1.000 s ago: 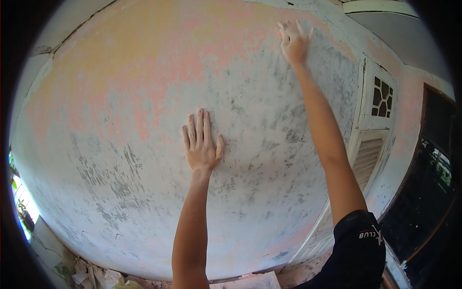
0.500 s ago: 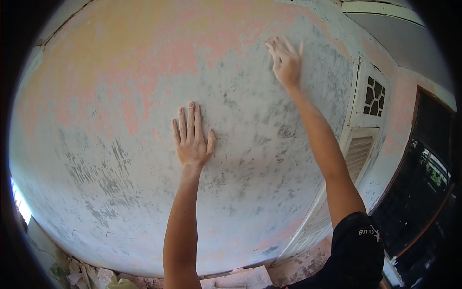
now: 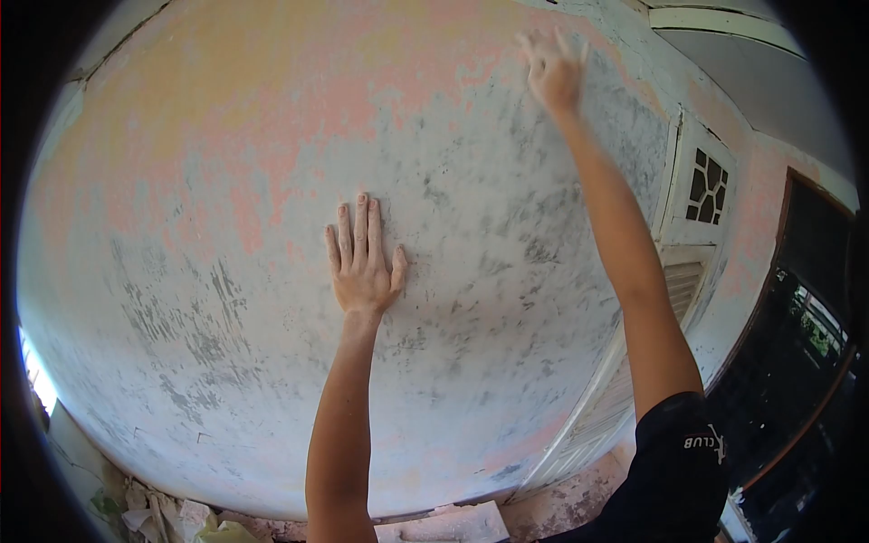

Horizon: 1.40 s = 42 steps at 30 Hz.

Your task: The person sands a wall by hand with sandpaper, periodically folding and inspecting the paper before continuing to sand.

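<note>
My left hand [image 3: 364, 271] lies flat on the wall [image 3: 272, 362], fingers pointing up and thumb out to the right. Pale dust coats its fingertips, and nothing is in it. Higher up and to the right, my right hand [image 3: 555, 74] is against the wall near the edge of the pink patch. Motion smears its fingers, so whether they hold anything I cannot make out. Around both hands the wall surface is pale grey with darker scuffed spots, and above them it turns to worn pink and yellow paint.
To the right stands a white door [image 3: 692, 208] with a vent grille and louvred slats. Beyond it is a dark doorway [image 3: 787, 344]. Debris [image 3: 172, 516] and a pale slab [image 3: 444, 525] lie along the foot of the wall. A ceiling panel [image 3: 742, 77] slopes at upper right.
My right hand has moved up and slightly right along the wall, the arm reaching further. My left hand stays flat in the same place.
</note>
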Tool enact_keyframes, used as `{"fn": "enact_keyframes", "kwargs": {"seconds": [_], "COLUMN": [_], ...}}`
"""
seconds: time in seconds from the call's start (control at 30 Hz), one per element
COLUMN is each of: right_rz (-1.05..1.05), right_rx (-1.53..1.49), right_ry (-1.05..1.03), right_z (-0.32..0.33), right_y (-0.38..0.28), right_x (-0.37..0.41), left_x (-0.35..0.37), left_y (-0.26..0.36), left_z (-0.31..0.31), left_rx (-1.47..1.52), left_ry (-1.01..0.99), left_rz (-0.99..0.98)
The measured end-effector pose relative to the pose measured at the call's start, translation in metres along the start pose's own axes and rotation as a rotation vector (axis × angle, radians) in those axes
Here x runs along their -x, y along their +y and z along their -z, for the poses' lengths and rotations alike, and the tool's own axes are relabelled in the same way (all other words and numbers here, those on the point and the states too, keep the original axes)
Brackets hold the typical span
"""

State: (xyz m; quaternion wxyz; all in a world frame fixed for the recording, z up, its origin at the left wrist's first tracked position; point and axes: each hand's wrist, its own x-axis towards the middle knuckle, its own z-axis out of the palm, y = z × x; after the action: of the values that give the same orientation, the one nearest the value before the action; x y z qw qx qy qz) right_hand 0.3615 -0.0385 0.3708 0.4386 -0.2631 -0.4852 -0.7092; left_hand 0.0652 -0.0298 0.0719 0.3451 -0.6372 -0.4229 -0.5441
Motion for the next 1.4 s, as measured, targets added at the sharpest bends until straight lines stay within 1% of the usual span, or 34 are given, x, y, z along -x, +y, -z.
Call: {"fn": "enact_keyframes", "kwargs": {"seconds": [0.07,0.17,0.27,0.4,0.47,0.5,0.57,0.6,0.67,0.7,0.77,0.8,0.87,0.97,1.0,1.07,1.1,1.17,1.2,1.27,1.37,1.4], "right_rz": [-0.153,-0.11,-0.101,-0.01,-0.121,-0.123,-0.089,-0.092,-0.088,-0.079,0.019,0.019,-0.11,-0.141,-0.146,-0.085,-0.076,0.03,0.031,-0.049,-0.072,-0.074], "right_rx": [0.06,-0.03,-0.087,0.034,0.093,0.092,-0.031,-0.029,-0.14,-0.138,-0.009,-0.009,0.029,-0.04,-0.048,-0.126,-0.128,-0.015,-0.017,0.083,-0.006,-0.007], "right_ry": [-0.033,-0.003,-0.058,-0.031,-0.075,-0.075,-0.004,-0.004,-0.052,-0.044,-0.019,-0.019,-0.007,0.024,0.022,-0.022,-0.019,0.031,0.032,-0.023,0.013,0.004], "right_z": [-0.005,-0.002,0.03,-0.001,-0.006,-0.007,-0.001,0.008,0.029,0.026,0.012,0.005,-0.004,0.001,0.008,0.025,0.024,0.012,0.004,-0.012,-0.001,0.007], "right_y": [0.01,-0.003,-0.04,0.002,0.005,0.002,-0.012,-0.025,-0.048,-0.041,-0.019,-0.008,0.008,-0.007,-0.019,-0.034,-0.027,-0.004,0.011,0.037,0.019,0.005], "right_x": [-0.024,0.017,0.064,-0.003,-0.028,-0.021,0.012,0.032,0.066,0.054,0.021,0.003,-0.025,0.004,0.029,0.076,0.07,0.046,0.027,-0.01,0.005,0.026], "left_x": [-0.002,-0.003,0.003,-0.003,-0.001,-0.001,-0.001,-0.002,-0.001,-0.003,-0.002,-0.002,-0.001,-0.001,-0.001,0.0,0.0,0.0,0.0,0.0,0.0,0.001], "left_y": [0.0,-0.001,0.002,0.0,0.0,0.0,0.0,-0.001,0.001,0.002,0.001,0.002,0.0,-0.001,-0.002,-0.001,-0.001,-0.001,-0.002,-0.001,-0.001,-0.002], "left_z": [0.0,0.002,-0.001,0.001,0.0,-0.001,-0.003,-0.002,0.001,0.0,0.0,0.0,0.0,-0.001,-0.001,-0.003,-0.003,-0.002,-0.001,-0.001,-0.003,-0.003], "left_rx": [-0.01,0.015,0.014,-0.001,-0.024,-0.027,-0.017,-0.017,-0.01,-0.007,-0.007,-0.007,-0.023,0.002,-0.005,0.0,0.002,0.018,0.016,0.019,0.031,0.033], "left_ry": [-0.007,-0.017,-0.007,0.01,-0.016,-0.017,0.028,0.026,-0.001,0.011,0.019,0.019,0.004,0.026,0.02,0.015,0.022,-0.002,-0.001,0.006,0.03,0.021], "left_rz": [-0.006,-0.006,-0.001,-0.008,-0.005,-0.006,-0.011,-0.014,-0.001,0.003,-0.004,-0.004,-0.011,-0.014,-0.012,-0.008,-0.001,0.003,0.005,0.005,0.001,0.001]}}
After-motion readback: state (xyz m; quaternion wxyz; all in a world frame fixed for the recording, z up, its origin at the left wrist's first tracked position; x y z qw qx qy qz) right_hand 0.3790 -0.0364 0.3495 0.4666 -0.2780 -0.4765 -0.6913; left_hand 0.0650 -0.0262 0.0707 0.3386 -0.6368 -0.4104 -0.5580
